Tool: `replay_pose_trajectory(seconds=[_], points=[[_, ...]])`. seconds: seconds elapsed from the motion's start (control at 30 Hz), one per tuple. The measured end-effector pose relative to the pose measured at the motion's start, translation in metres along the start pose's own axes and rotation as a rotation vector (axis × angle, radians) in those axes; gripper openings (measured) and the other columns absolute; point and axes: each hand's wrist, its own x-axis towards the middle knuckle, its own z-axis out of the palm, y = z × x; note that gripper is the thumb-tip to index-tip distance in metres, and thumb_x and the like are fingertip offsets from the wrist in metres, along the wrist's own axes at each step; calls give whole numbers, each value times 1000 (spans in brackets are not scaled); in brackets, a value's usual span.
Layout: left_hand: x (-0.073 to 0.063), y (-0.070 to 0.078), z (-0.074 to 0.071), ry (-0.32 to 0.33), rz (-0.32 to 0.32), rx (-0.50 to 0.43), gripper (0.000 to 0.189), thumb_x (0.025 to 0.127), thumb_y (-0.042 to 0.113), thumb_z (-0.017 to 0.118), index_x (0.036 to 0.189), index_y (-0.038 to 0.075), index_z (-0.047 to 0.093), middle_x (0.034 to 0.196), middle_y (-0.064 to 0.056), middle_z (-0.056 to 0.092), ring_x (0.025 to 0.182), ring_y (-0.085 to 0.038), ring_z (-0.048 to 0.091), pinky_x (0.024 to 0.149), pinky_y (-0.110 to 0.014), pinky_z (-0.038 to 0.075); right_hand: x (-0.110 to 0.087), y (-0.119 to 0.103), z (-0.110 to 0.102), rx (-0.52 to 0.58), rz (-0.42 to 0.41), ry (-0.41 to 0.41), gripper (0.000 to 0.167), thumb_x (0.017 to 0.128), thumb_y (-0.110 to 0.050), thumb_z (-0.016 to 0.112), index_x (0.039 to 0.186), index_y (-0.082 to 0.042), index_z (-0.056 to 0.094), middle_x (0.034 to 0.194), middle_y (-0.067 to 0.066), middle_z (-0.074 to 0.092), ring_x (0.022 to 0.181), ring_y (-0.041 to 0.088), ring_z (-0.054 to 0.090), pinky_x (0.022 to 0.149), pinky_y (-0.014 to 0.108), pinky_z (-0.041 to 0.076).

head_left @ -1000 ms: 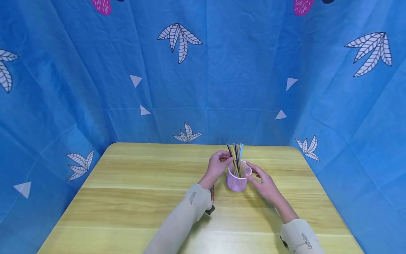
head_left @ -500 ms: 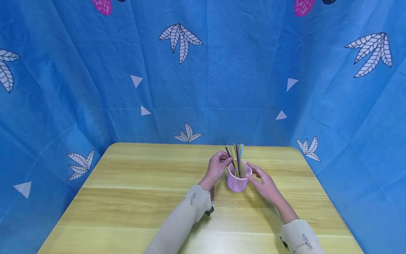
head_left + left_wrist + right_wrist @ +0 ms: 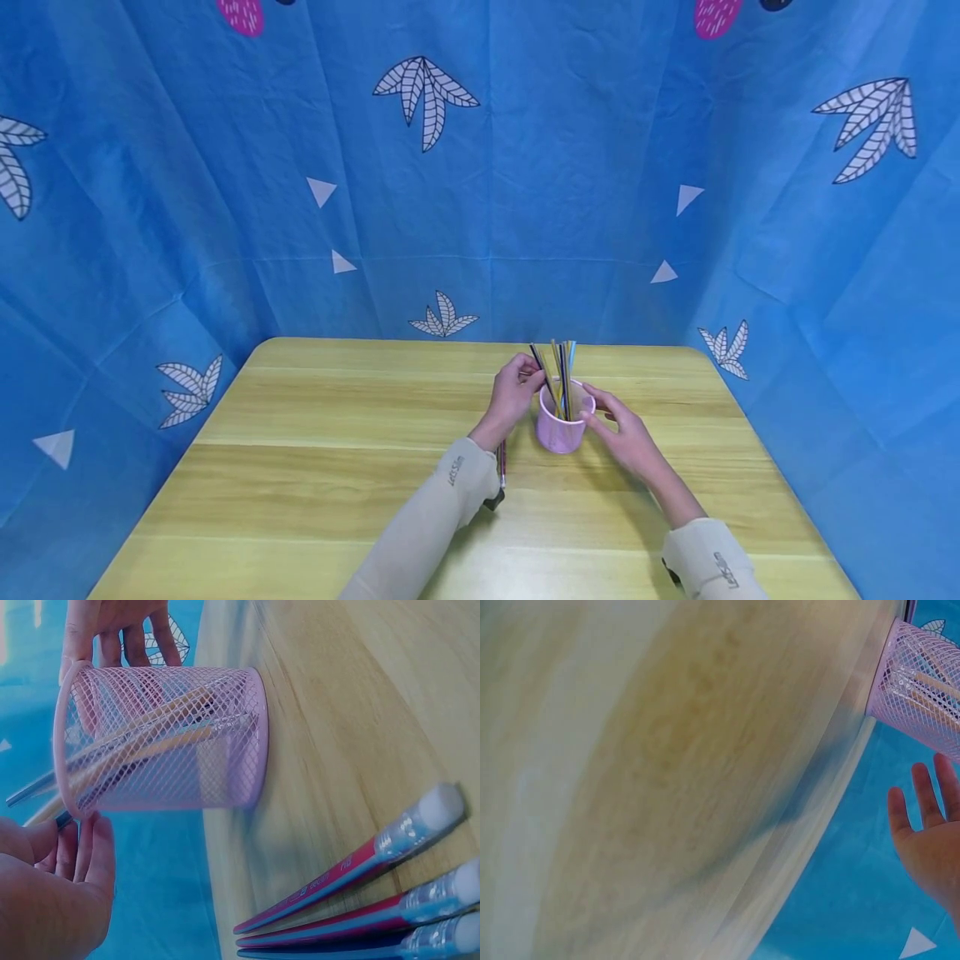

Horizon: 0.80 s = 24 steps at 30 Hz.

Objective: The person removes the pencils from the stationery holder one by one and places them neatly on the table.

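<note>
A pink mesh pencil holder (image 3: 561, 435) stands upright on the table with several pencils (image 3: 567, 362) leaning in it, some yellow, some dark, one light blue. My left hand (image 3: 513, 396) is at its left rim, thumb and fingertips pinching a dark pencil (image 3: 535, 351) that tilts left. In the left wrist view, the left hand (image 3: 52, 892) has its fingertips at the rim, by the pencil ends. My right hand (image 3: 622, 429) holds the holder's right side between thumb and forefinger; in the right wrist view its other fingers (image 3: 928, 796) are extended and apart.
Several red and blue pencils (image 3: 352, 874) with white erasers lie on the wooden table (image 3: 322, 467) beneath the left forearm, partly hidden in the head view. A blue patterned cloth (image 3: 570, 167) hangs behind the table and on both sides.
The left hand has shifted slightly left, and the dark pencil it pinches leans further left, away from the other pencils. The right hand and holder have stayed in place.
</note>
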Motion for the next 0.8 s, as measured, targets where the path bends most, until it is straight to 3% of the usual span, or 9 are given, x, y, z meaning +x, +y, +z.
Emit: replay_pose_trajectory(seconds=[0.13,0.33,0.57,0.8], points=[[1,1,1,8,-1,-68,6,101,-1,60,106,-1,61,104,-13,66,90,-18,70,84,-26,64,1,0,0,11,10,-9,55,106,-29,60,155,-8,45,146,24,57,133,44,56,115,62,45],[3,4,3,37,18,-157,7,101,-3,59,108,-6,59,106,-19,63,95,-32,74,86,-29,65,2,1,0,13,27,-18,56,106,-29,60,155,-9,45,146,24,57,134,43,55,115,62,45],[2,9,-1,58,38,-177,7,101,-3,59,108,-3,58,109,-17,62,92,-24,73,84,-25,65,0,-2,-1,18,9,-8,53,106,-27,60,154,-8,46,145,25,58,132,44,56,115,63,44],[2,13,-5,76,64,-177,6,102,-3,58,108,-2,57,112,-20,62,92,-27,72,84,-26,65,1,-1,-1,17,18,-13,55,106,-28,61,155,-8,45,146,24,57,133,43,56,116,62,44]])
